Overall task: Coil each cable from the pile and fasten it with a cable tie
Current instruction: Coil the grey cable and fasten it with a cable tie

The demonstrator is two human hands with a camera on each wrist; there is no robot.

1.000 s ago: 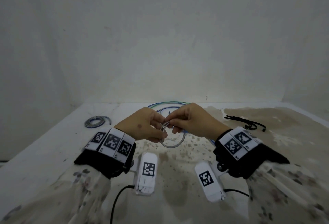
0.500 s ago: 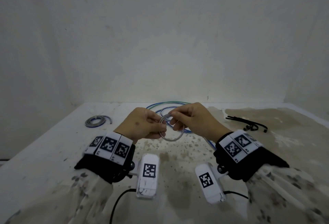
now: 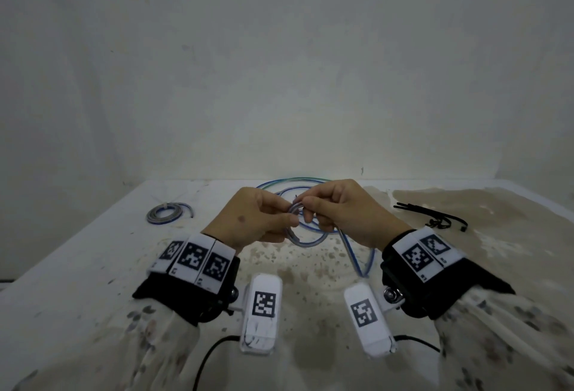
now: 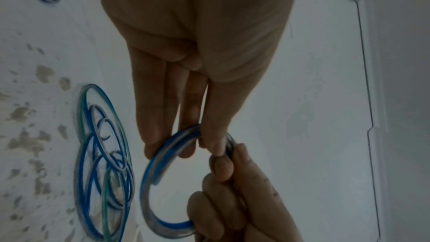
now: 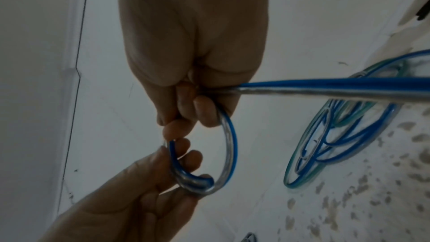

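Observation:
A blue-and-clear cable is wound into a small loop [image 3: 306,240] held above the table between both hands. My left hand [image 3: 264,216] pinches the loop's left side, thumb against fingers [image 4: 186,141]. My right hand [image 3: 338,210] pinches the top of the loop [image 5: 229,146] with curled fingers [image 5: 204,111]. The cable's loose length [image 5: 325,87] leaves the right palm and drops to the table beside the right wrist [image 3: 362,263]. The pile of blue and green cables [image 3: 289,182] lies just behind the hands, also seen in the left wrist view [image 4: 102,163].
A finished grey-blue coil [image 3: 166,213] lies at the table's back left. Several black cable ties [image 3: 435,216] lie at the back right. The white, stained table [image 3: 93,266] meets a plain wall right behind the pile.
Both hands have moved a little up and away from me with the loop. The loop hangs less far below the fingers, and more of the loose length shows by the right wrist.

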